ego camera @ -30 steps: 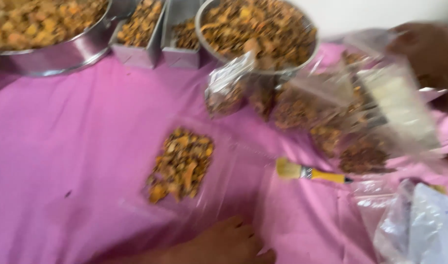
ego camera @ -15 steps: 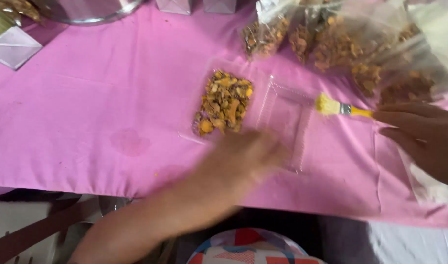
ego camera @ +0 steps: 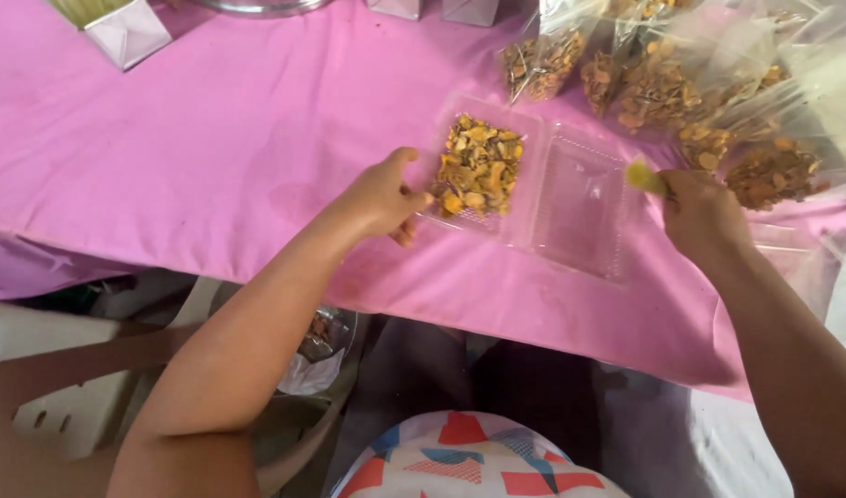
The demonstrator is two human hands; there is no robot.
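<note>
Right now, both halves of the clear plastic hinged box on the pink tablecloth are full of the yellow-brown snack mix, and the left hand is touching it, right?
Not quite. In the head view only the left half of the clear plastic hinged box holds yellow-brown snack mix; the right half is empty. The box does lie on the pink tablecloth, and the left hand touches its edge.

Pink tablecloth (ego camera: pixel 211 138), filled clear bags (ego camera: pixel 663 83), white carton (ego camera: pixel 128 32).
</note>
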